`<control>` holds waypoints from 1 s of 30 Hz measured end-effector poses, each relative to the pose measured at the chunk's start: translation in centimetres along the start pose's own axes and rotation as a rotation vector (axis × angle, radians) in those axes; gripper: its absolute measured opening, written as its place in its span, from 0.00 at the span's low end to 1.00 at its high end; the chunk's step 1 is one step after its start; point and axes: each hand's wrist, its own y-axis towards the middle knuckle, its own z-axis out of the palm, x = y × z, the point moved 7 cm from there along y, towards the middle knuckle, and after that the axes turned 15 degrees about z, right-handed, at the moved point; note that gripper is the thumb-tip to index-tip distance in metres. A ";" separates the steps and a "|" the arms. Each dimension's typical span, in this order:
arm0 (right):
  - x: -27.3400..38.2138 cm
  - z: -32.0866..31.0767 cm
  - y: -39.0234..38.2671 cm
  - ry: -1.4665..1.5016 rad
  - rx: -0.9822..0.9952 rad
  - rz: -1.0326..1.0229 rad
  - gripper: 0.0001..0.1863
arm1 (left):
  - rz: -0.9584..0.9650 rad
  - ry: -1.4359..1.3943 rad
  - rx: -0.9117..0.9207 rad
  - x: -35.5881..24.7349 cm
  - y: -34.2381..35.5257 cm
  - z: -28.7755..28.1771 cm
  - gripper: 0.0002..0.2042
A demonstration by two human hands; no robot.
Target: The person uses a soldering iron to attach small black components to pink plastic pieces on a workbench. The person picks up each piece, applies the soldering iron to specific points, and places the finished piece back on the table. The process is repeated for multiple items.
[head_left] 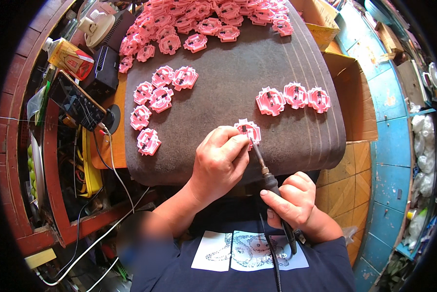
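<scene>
A pink plastic part with a small black piece on it lies near the front of the dark mat. Against its left edge my left hand is closed in a pinch; what the fingertips hold is hidden. My right hand wraps round the dark handle of a soldering iron. The iron's metal tip reaches up to the part, close to my left fingertips. Three similar pink parts sit in a row to the right. Several more pink parts form a loose group on the left.
A large heap of pink parts covers the mat's far end. On the left stand a phone with a white cable, a bottle and a black box. Cardboard boxes stand along the right edge. The iron's cord hangs toward me.
</scene>
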 end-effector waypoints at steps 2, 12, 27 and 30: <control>0.0 0.1 -0.1 0.002 0.005 0.001 0.21 | 0.003 -0.002 0.002 0.0 0.0 0.0 0.10; -0.1 0.2 -0.3 0.028 0.002 0.028 0.22 | 0.001 -0.007 0.019 0.0 0.0 0.1 0.11; -2.0 -0.8 1.2 0.041 -0.190 0.133 0.25 | 0.004 0.002 0.013 0.0 0.0 0.0 0.11; -3.0 0.0 2.2 0.069 -0.221 0.145 0.26 | -0.002 0.001 0.011 0.1 -0.1 0.1 0.11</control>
